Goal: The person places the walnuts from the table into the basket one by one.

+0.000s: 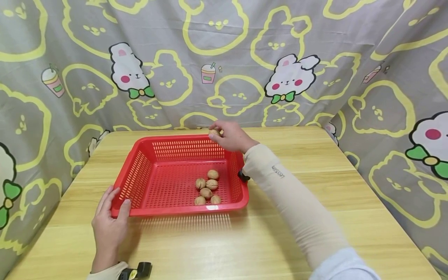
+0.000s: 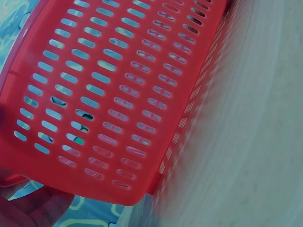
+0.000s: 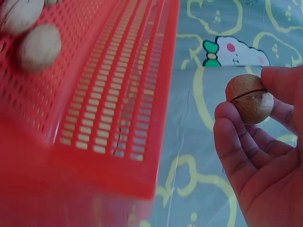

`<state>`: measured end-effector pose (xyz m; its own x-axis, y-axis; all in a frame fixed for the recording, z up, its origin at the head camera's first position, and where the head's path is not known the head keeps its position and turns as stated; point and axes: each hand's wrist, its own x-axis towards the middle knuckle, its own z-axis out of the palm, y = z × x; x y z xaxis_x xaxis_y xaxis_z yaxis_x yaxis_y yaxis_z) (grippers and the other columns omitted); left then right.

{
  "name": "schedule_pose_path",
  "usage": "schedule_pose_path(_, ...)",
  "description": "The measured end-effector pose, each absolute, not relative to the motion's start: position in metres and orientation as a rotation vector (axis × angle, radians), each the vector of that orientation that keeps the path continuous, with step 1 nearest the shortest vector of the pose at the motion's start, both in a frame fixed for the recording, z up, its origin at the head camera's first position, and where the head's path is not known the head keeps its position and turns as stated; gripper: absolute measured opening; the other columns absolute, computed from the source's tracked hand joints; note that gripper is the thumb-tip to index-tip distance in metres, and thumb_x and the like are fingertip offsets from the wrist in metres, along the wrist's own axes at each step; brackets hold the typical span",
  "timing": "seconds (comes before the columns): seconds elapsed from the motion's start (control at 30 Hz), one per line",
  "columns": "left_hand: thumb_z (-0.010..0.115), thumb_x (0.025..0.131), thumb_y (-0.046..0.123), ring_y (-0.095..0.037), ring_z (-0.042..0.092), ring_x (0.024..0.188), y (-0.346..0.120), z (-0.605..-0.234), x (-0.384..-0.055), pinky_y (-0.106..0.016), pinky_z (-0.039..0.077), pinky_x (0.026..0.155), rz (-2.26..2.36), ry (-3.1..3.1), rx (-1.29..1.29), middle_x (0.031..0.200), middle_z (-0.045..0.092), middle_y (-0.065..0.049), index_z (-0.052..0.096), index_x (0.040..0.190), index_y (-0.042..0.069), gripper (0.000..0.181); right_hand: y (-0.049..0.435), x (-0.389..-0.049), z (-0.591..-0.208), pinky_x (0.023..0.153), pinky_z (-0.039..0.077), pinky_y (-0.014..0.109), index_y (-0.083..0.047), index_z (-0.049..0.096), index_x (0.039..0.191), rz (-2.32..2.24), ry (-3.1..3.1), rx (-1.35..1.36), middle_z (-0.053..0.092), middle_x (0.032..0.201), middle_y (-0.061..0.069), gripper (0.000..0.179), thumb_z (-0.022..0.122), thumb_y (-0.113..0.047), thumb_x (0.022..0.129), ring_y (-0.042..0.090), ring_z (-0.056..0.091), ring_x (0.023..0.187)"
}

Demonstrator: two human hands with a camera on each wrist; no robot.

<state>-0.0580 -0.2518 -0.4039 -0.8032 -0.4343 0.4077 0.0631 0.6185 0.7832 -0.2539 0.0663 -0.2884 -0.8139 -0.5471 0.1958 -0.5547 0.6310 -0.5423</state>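
A red plastic basket (image 1: 185, 212) with slotted walls stands on the wooden table. Several walnuts (image 1: 206, 193) lie together at its near right part. My right hand (image 1: 229, 137) is over the basket's far right rim and pinches one walnut (image 3: 249, 98) between thumb and fingers. A dark seam runs across that walnut in the right wrist view. At the near left corner my left hand (image 1: 110, 223) grips the basket's rim, thumb at the front edge and fingers at the left side. Only parts of its fingers (image 2: 42, 208) show in the left wrist view, beside the slotted wall.
The table (image 1: 315, 171) extends to the right of the basket and in front of it. A grey curtain (image 1: 241, 39) with yellow outlines and white cartoon animals hangs behind the table and on both sides. Black straps with small devices (image 1: 143, 269) sit at the wrists.
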Motion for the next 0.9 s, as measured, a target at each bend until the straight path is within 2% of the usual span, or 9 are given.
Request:
schedule_pose_path(0.2,0.062,0.092,0.014,-0.031,0.043,0.132,-0.252,-0.404,-0.058,-0.007,0.033,0.097,-1.122,-2.25,0.273,0.147,0.045,-0.007,0.057,0.132,0.002,0.042,0.049,-0.255,-0.294,0.065,0.043,0.027,-0.006,0.062,0.123,0.942,-2.84,1.039,0.061,0.086,0.003,0.031,0.056,-0.021,0.097,0.015,0.049,0.066)
schedule_pose_path(0.3,0.062,0.092,0.013,-0.031,0.043,0.131,-0.252,-0.404,-0.058,-0.007,0.033,0.097,-1.12,-2.248,0.273,0.147,0.045,-0.007,0.057,0.131,0.001,0.041,0.041,-0.255,-0.299,0.064,0.044,0.027,-0.006,0.061,0.124,0.933,-2.878,1.056,0.06,0.092,0.004,0.031,0.059,-0.018,0.094,0.016,0.05,0.068)
schedule_pose_path(0.5,0.062,0.092,0.013,-0.031,0.042,0.132,-0.252,-0.402,-0.058,-0.007,0.032,0.097,-1.131,-2.257,0.277,0.147,0.044,-0.007,0.057,0.132,0.002,0.042,0.028,-0.253,-0.312,0.073,0.048,0.027,-0.007,0.057,0.129,0.92,-2.976,1.057,0.059,0.106,0.005,0.036,0.061,-0.014,0.093,0.018,0.053,0.084)
schedule_pose_path(0.8,0.063,0.091,0.01,-0.034,0.043,0.131,-0.254,-0.403,-0.057,-0.005,0.032,0.095,-1.13,-2.253,0.257,0.147,0.044,-0.011,0.057,0.132,0.0,0.042,0.013,-0.252,-0.334,0.074,0.044,0.027,-0.009,0.059,0.128,0.735,-3.074,1.102,0.058,0.092,0.003,0.035,0.062,-0.016,0.094,0.018,0.051,0.083)
schedule_pose_path(0.9,0.064,0.091,0.01,-0.035,0.043,0.13,-0.254,-0.403,-0.057,-0.005,0.032,0.095,-1.129,-2.25,0.252,0.146,0.044,-0.012,0.057,0.131,0.0,0.042,0.011,-0.249,-0.337,0.077,0.044,0.027,-0.01,0.06,0.127,0.683,-3.112,1.11,0.059,0.096,0.001,0.033,0.062,-0.017,0.094,0.017,0.051,0.088)
